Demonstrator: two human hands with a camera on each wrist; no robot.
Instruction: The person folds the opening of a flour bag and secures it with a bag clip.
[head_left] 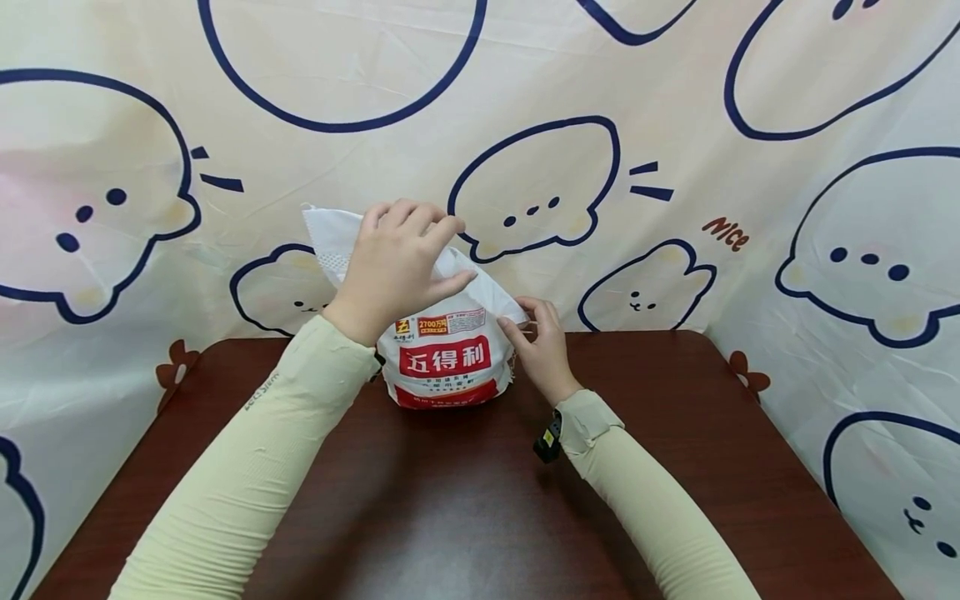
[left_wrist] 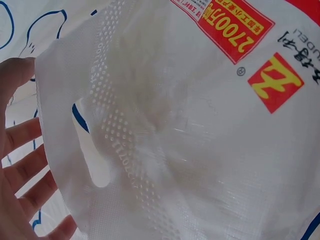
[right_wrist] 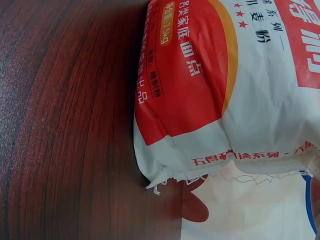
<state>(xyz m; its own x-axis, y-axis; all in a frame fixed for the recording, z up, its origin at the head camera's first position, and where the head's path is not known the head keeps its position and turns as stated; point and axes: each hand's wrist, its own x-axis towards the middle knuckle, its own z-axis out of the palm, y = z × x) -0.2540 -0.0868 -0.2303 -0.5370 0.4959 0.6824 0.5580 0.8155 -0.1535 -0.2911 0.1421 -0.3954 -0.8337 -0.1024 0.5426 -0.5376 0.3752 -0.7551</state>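
Note:
A white flour bag with red panels (head_left: 446, 375) stands upright on the dark wooden table (head_left: 465, 500). Its flat top, with a cut-out handle slot and rows of embossed dots, shows in the left wrist view. My left hand (head_left: 401, 262) is in front of the bag's upper left part, its fingers spread and the thumb pointing right. In the left wrist view those fingers (left_wrist: 30, 165) lie loosely along the top edge. At the bag's upper right corner my right hand (head_left: 543, 346) pinches the white material between thumb and fingers. The stitched side seam (right_wrist: 235, 175) has loose threads.
A pale cloth with blue cartoon outlines (head_left: 532, 179) hangs behind the table and along both sides. Brown flower shapes on the cloth (head_left: 748, 375) appear by the table's rear corners. The bag stands near the table's back edge.

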